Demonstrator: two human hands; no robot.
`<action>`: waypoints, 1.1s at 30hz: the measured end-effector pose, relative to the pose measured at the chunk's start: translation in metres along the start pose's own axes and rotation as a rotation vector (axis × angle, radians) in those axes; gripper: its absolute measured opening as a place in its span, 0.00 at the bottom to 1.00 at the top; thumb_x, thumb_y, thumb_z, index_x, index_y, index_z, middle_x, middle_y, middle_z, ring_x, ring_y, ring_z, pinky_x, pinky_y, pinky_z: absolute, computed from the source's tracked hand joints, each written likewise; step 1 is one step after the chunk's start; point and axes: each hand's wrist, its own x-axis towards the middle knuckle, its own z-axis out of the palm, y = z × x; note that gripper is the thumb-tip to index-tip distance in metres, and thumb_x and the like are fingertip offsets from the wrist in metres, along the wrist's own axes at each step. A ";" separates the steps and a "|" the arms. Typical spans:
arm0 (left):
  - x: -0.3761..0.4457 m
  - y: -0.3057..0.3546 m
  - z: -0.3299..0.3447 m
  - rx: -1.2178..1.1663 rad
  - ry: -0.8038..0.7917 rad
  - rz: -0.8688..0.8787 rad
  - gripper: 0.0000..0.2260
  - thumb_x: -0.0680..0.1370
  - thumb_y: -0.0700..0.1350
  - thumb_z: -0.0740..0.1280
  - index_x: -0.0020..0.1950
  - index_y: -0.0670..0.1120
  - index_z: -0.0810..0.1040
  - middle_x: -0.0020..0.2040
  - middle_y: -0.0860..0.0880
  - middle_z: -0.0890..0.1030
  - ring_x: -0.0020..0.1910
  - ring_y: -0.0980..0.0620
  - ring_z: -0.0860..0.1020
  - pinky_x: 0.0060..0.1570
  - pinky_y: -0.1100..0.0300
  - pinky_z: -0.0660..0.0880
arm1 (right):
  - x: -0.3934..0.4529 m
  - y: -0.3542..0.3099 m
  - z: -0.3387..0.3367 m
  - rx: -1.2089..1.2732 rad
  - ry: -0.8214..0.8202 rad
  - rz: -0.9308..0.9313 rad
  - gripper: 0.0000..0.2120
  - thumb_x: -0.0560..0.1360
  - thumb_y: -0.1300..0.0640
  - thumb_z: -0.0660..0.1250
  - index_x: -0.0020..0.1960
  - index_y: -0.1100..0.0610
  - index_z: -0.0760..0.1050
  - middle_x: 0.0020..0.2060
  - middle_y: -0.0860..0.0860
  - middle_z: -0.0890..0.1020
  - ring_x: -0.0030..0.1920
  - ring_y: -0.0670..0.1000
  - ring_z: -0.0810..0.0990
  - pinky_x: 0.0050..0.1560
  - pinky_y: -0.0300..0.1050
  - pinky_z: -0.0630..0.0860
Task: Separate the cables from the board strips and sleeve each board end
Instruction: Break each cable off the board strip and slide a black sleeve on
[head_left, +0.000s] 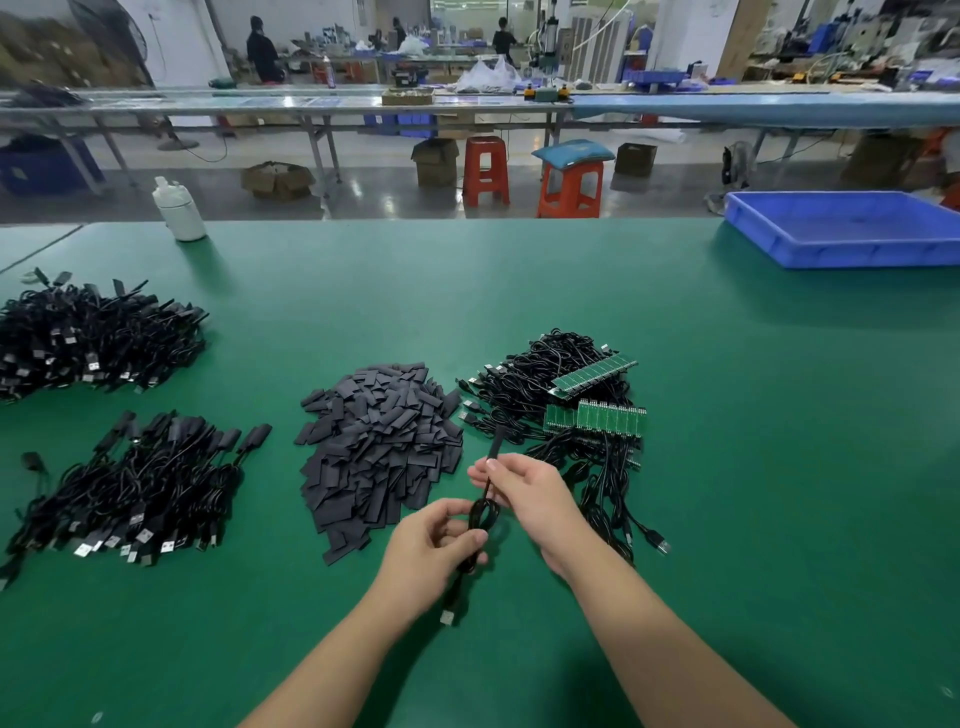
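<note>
Both hands on one cable, above the green surface

Left hand grips the coiled cable; right hand pinches its sleeved end (black tube on). Sleeve pile just beyond, board strips to its right.

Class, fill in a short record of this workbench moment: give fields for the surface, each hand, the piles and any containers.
surface: green bench mat
left hand: holds the coiled part of a thin black cable
right hand: pinches the same cable just below its black sleeved end
centre pile: flat dark grey sleeve pieces
right pile: black cables joined to green circuit board strips
left piles: black sleeved cables
container: blue plastic tray, far right
bottle: white plastic bottle, far left
</note>
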 end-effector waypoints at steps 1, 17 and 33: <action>0.000 0.002 -0.007 0.034 0.043 0.008 0.10 0.75 0.35 0.72 0.53 0.46 0.81 0.40 0.47 0.84 0.40 0.46 0.85 0.40 0.57 0.81 | 0.001 -0.001 0.000 -0.179 0.013 -0.036 0.12 0.81 0.51 0.64 0.60 0.56 0.79 0.50 0.44 0.85 0.52 0.39 0.82 0.56 0.37 0.77; 0.046 -0.004 -0.219 1.273 0.732 -0.117 0.05 0.79 0.45 0.67 0.51 0.45 0.80 0.44 0.47 0.79 0.39 0.45 0.76 0.34 0.54 0.75 | 0.054 -0.030 -0.115 -1.292 0.295 -0.078 0.28 0.81 0.48 0.63 0.78 0.53 0.61 0.70 0.54 0.74 0.71 0.56 0.70 0.71 0.55 0.67; 0.069 0.040 -0.072 1.139 0.423 0.457 0.11 0.75 0.39 0.68 0.55 0.47 0.83 0.50 0.49 0.83 0.49 0.48 0.79 0.45 0.55 0.78 | 0.024 -0.057 -0.107 -1.258 0.262 -0.278 0.11 0.82 0.46 0.62 0.58 0.46 0.81 0.55 0.43 0.84 0.56 0.48 0.79 0.63 0.49 0.60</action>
